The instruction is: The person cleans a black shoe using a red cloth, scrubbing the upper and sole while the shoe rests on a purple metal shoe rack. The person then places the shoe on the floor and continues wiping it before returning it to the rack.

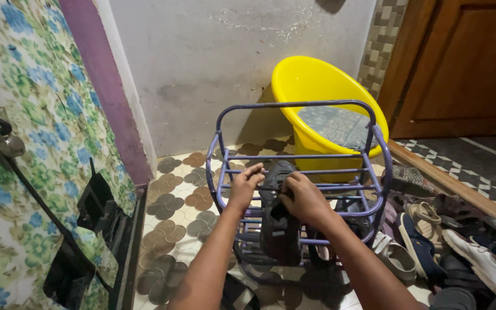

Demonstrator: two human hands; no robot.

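At six o'clock, both forearms reach up to a black shoe [279,227] on the purple rack [297,172]. Right hand [305,198] grips its top; left hand [243,186] curls on a rail. Footwear [460,252] lies at four o'clock, a yellow tub [311,86] at twelve.

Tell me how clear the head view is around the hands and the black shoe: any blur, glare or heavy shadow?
Head view: both hands, left and right, look sharp; the black shoe is dark with little detail; the purple rack reads clearly; soft sheen on the yellow tub; frame edges bow from the wide lens.
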